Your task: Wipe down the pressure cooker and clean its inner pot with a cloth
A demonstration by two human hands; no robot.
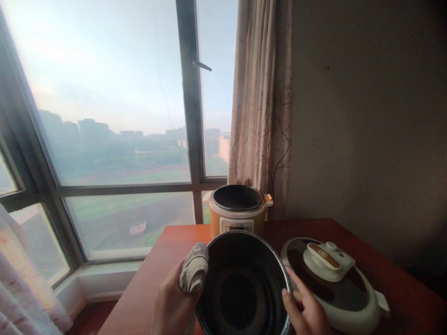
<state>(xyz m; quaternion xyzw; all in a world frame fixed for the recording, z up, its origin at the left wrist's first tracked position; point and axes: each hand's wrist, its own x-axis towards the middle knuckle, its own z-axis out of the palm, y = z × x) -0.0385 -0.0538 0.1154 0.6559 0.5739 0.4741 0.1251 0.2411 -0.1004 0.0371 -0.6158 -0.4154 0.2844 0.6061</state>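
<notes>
A dark inner pot (239, 298) is tilted so that its open mouth faces me, low in the middle of the view. My right hand (304, 302) grips its right rim, thumb on the edge and fingers outside. At the pot's left rim, my left hand (176, 298) is closed round a bunched grey-and-white cloth (195, 270). Behind the pot stands the orange-and-white electric pressure cooker (237, 214), its top uncovered. To the right, its lid (335, 284) lies on the table with the white handle upward.
The reddish-brown wooden table (150, 265) runs up to a large window (122, 116). A patterned curtain (258, 93) hangs behind the cooker, beside a dark wall (366, 116). Another light curtain (28, 279) is at the lower left.
</notes>
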